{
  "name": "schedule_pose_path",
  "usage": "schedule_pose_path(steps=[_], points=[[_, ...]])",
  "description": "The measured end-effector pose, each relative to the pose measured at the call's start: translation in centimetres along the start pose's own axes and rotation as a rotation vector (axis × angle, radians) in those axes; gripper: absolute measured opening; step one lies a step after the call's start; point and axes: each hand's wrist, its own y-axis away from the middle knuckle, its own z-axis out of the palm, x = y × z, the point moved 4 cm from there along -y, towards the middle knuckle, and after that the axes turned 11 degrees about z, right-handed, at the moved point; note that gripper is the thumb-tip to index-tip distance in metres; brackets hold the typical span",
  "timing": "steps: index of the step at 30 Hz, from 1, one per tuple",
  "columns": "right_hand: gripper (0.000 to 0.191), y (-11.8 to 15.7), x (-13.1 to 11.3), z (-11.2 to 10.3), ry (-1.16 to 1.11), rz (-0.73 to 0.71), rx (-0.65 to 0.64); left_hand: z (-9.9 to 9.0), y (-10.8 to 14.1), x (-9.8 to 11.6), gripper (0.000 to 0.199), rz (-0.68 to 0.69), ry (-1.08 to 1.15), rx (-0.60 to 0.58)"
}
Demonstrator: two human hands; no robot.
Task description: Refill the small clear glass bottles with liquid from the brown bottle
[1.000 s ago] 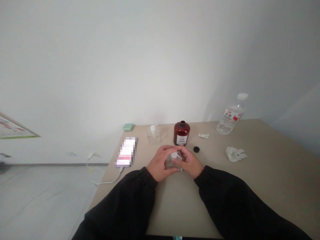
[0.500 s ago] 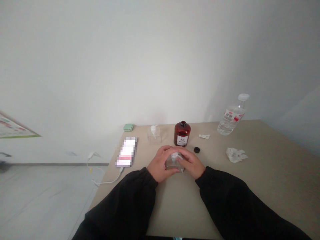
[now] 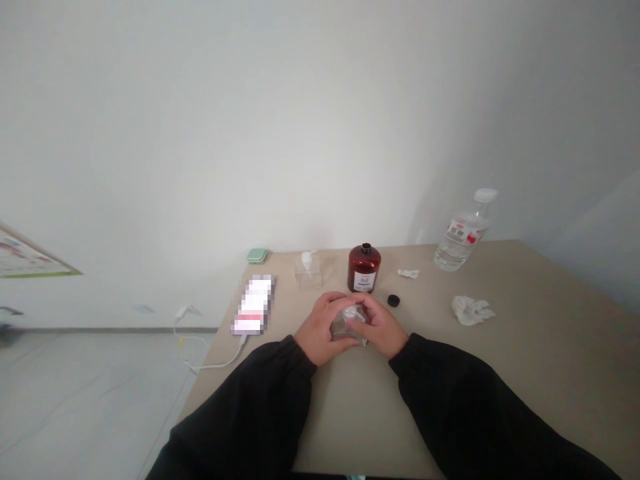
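My left hand (image 3: 321, 330) and my right hand (image 3: 381, 327) close around a small transparent bottle (image 3: 346, 327) low over the beige table (image 3: 350, 413). The fingers hide most of its top, and I cannot tell whether a cap is on it. Just beyond my hands stands a dark amber bottle (image 3: 364, 269) with a white label and no cap. A small black cap (image 3: 393, 301) lies to the right of that bottle, near my right hand.
A transparent pump bottle (image 3: 309, 270) and a green case (image 3: 257, 256) stand at the back left. A pixelated phone (image 3: 253, 305) lies on a white cable (image 3: 215, 361)'s end. A water bottle (image 3: 461, 233), crumpled tissue (image 3: 471, 310) and white scrap (image 3: 408, 273) lie to the right.
My hands have shifted slightly on the transparent bottle, with the right fingers now over its top. The view has moved a little, and the other objects have not moved on the table.
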Motion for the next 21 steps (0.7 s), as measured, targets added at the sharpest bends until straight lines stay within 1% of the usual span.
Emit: schedule_pose_path(steps=[2,6,10,11,13,16,18,21], points=[[0.04,0.02,-0.03,0.04,-0.007,-0.006,-0.018,0.01,0.04,-0.05,0.073,0.003,-0.003,0.002],[0.035,0.09,-0.53,-0.04,0.047,-0.077,-0.012,0.0,0.01,0.01,0.07,0.01,0.002,-0.001],[0.041,0.02,-0.24,-0.07,0.006,0.014,-0.011,0.03,-0.02,0.04,0.074,-0.015,0.007,-0.007],[0.043,0.02,-0.26,-0.06,-0.001,0.018,-0.016,0.03,-0.02,0.02,0.074,-0.022,0.005,-0.007],[0.041,0.03,-0.55,-0.02,0.022,-0.023,-0.027,0.04,-0.01,0.01,0.074,-0.025,0.005,-0.006],[0.032,-0.02,-0.9,0.06,0.078,-0.082,-0.022,0.04,-0.03,0.04,0.071,-0.021,0.003,-0.012],[0.031,-0.1,-0.77,0.07,0.069,-0.057,0.0,0.05,-0.05,0.06,0.071,-0.025,0.001,-0.019],[0.037,-0.1,-0.49,0.07,0.024,0.0,0.012,0.01,-0.06,0.09,0.074,-0.026,0.002,-0.016]])
